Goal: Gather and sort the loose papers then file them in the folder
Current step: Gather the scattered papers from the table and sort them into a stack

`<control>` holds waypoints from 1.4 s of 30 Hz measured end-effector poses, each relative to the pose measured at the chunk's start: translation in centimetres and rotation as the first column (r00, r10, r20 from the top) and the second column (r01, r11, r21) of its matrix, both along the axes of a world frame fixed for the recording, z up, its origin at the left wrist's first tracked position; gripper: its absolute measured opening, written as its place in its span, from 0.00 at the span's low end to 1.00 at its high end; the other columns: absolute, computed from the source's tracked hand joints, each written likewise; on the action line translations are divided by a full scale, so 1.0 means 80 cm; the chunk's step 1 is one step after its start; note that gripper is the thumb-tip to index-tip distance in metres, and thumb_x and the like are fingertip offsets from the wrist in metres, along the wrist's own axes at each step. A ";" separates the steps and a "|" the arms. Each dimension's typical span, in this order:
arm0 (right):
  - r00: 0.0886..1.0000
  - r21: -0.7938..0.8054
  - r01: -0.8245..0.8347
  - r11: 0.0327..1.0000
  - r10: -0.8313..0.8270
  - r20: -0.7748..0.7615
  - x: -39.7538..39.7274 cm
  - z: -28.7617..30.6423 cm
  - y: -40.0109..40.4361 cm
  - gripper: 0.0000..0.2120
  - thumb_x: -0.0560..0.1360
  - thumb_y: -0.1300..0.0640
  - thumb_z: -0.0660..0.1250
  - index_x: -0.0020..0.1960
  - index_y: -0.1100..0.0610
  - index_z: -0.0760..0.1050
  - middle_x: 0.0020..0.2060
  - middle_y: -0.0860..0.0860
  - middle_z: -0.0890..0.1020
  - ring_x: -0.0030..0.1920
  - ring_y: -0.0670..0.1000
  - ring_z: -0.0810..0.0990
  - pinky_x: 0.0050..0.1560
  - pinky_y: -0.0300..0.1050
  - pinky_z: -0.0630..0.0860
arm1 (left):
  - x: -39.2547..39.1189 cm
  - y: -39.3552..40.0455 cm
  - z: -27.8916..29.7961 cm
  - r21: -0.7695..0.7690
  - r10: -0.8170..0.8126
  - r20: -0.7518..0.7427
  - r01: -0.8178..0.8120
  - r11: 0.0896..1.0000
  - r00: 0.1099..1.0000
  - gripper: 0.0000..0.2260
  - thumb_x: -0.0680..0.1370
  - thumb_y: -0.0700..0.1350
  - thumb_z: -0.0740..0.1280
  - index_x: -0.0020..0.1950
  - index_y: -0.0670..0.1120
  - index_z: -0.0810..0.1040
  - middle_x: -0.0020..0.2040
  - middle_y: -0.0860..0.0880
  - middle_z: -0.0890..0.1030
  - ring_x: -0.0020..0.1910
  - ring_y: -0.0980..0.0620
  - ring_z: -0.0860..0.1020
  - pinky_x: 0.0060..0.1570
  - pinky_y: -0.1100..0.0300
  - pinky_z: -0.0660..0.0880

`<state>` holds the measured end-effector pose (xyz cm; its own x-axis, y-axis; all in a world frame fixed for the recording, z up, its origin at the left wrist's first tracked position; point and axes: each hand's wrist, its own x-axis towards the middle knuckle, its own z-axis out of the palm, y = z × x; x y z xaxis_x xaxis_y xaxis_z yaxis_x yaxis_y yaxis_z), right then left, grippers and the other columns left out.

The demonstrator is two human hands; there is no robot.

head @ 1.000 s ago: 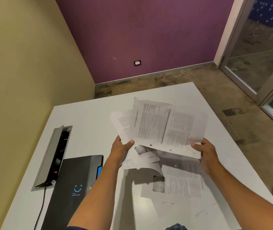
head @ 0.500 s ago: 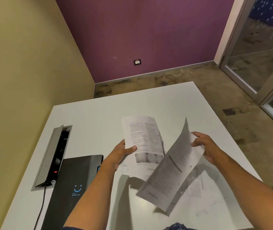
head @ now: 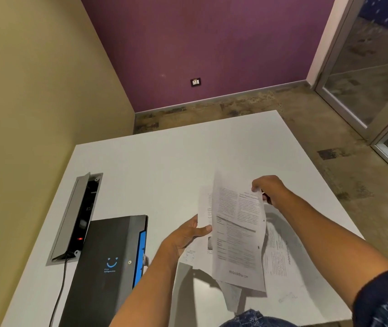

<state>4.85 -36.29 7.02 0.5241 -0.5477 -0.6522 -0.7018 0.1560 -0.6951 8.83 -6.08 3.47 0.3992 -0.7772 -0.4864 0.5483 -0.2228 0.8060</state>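
My left hand (head: 189, 234) pinches the stack of papers (head: 206, 208) above the table (head: 155, 166); my right hand (head: 269, 188) grips a printed sheet's (head: 237, 232) top edge; the black folder (head: 110, 267) lies left

"msbookfree.com" on held sheet (head: 238, 234)

A: Where does the view look from?
B: One head-worn wide-angle camera, high above the near edge of the tabletop (head: 164, 161), facing forward and down.
A: How near?
B: Close over both forearms; the far purple wall (head: 211, 43) fills the top. There is no second view.
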 end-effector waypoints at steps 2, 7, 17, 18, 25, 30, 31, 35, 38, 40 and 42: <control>0.999 0.000 0.038 0.999 -0.038 0.021 -0.005 -0.009 0.000 0.04 0.71 0.68 0.70 0.45 0.63 0.76 0.36 0.58 0.76 0.25 0.53 0.71 0.29 0.41 0.62 | -0.007 0.000 -0.008 -0.018 0.018 -0.063 -0.020 1.000 0.998 0.26 0.81 0.38 0.70 0.78 0.47 0.70 0.74 0.43 0.76 0.73 0.41 0.74 0.72 0.42 0.70; 0.954 0.117 0.163 0.980 -0.187 0.233 -0.050 -0.045 0.011 0.24 0.76 0.43 0.75 0.64 0.55 0.76 0.54 0.54 0.83 0.41 0.53 0.83 0.42 0.49 0.79 | -0.028 -0.003 -0.026 -0.062 0.078 -0.172 -0.090 0.994 0.982 0.27 0.81 0.37 0.67 0.80 0.47 0.67 0.76 0.40 0.73 0.76 0.35 0.69 0.76 0.33 0.62; 0.990 0.108 0.141 0.984 -0.143 0.016 -0.137 -0.129 0.049 0.24 0.70 0.72 0.78 0.64 0.68 0.77 0.60 0.63 0.83 0.54 0.61 0.84 0.62 0.59 0.80 | -0.035 -0.005 -0.032 -0.001 0.153 -0.042 -0.153 0.988 0.987 0.28 0.81 0.31 0.66 0.79 0.43 0.66 0.74 0.39 0.75 0.73 0.36 0.73 0.71 0.38 0.71; 0.987 0.136 0.153 0.979 -0.159 0.030 -0.136 -0.128 0.048 0.19 0.70 0.75 0.76 0.59 0.69 0.79 0.56 0.65 0.84 0.50 0.62 0.85 0.60 0.60 0.81 | -0.033 -0.002 -0.033 0.005 0.151 -0.004 -0.151 0.989 0.989 0.28 0.81 0.30 0.67 0.79 0.43 0.66 0.73 0.38 0.76 0.72 0.36 0.74 0.71 0.38 0.72; 0.997 0.003 -0.077 0.997 0.077 -0.020 -0.131 -0.124 0.059 0.07 0.79 0.71 0.68 0.53 0.62 0.79 0.38 0.51 0.82 0.36 0.50 0.80 0.26 0.33 0.74 | -0.031 0.016 -0.048 0.188 0.199 0.089 -0.213 0.959 0.976 0.33 0.75 0.26 0.72 0.76 0.43 0.67 0.70 0.39 0.78 0.69 0.37 0.77 0.69 0.34 0.72; 0.982 -0.014 -0.167 0.986 0.165 -0.096 -0.133 -0.135 0.073 0.16 0.80 0.74 0.59 0.44 0.56 0.75 0.36 0.50 0.79 0.34 0.49 0.77 0.18 0.30 0.68 | -0.039 0.015 -0.052 0.234 0.202 0.088 -0.218 0.948 0.975 0.27 0.78 0.26 0.69 0.74 0.43 0.70 0.67 0.37 0.80 0.67 0.35 0.78 0.69 0.34 0.73; 0.978 -0.026 -0.186 0.982 0.182 -0.106 -0.133 -0.136 0.075 0.18 0.80 0.74 0.57 0.43 0.55 0.75 0.36 0.50 0.78 0.35 0.49 0.76 0.18 0.29 0.67 | -0.040 0.014 -0.051 0.266 0.186 0.109 -0.209 0.941 0.976 0.25 0.79 0.26 0.67 0.74 0.42 0.71 0.67 0.38 0.80 0.67 0.36 0.78 0.69 0.35 0.73; 0.963 -0.088 -0.254 0.963 0.243 -0.115 -0.137 -0.137 0.077 0.20 0.80 0.74 0.56 0.41 0.52 0.71 0.37 0.48 0.77 0.36 0.47 0.75 0.20 0.28 0.66 | -0.041 0.011 -0.040 0.366 0.095 0.150 -0.145 0.919 0.984 0.17 0.84 0.32 0.59 0.68 0.43 0.79 0.63 0.45 0.84 0.62 0.43 0.82 0.62 0.49 0.80; 0.957 -0.120 -0.278 0.953 0.264 -0.123 -0.141 -0.138 0.075 0.18 0.80 0.73 0.56 0.46 0.52 0.73 0.37 0.49 0.78 0.34 0.47 0.76 0.20 0.29 0.67 | -0.040 0.010 -0.040 0.348 0.200 0.070 -0.212 0.913 0.977 0.13 0.86 0.39 0.59 0.64 0.40 0.80 0.56 0.44 0.87 0.50 0.47 0.87 0.44 0.59 0.83; 0.958 -0.137 -0.276 0.951 0.259 -0.126 -0.142 -0.137 0.073 0.17 0.80 0.73 0.56 0.46 0.52 0.73 0.38 0.49 0.79 0.35 0.47 0.77 0.21 0.30 0.68 | -0.041 0.009 -0.040 0.373 0.241 0.062 -0.246 0.895 0.969 0.13 0.87 0.41 0.58 0.59 0.39 0.82 0.53 0.44 0.87 0.45 0.49 0.87 0.40 0.62 0.82; 0.959 -0.151 -0.268 0.951 0.249 -0.134 -0.142 -0.137 0.070 0.14 0.80 0.70 0.57 0.50 0.53 0.74 0.40 0.49 0.80 0.36 0.49 0.78 0.23 0.34 0.70 | -0.040 0.008 -0.046 0.410 0.199 0.128 -0.234 0.881 0.972 0.13 0.87 0.42 0.60 0.53 0.40 0.83 0.53 0.43 0.87 0.47 0.48 0.85 0.43 0.61 0.81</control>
<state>-6.50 -30.66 -3.94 0.5908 -0.5081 -0.6267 -0.7777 -0.1519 -0.6100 5.62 -5.45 -0.17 0.5853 -0.3971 -0.7069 0.5599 -0.4327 0.7066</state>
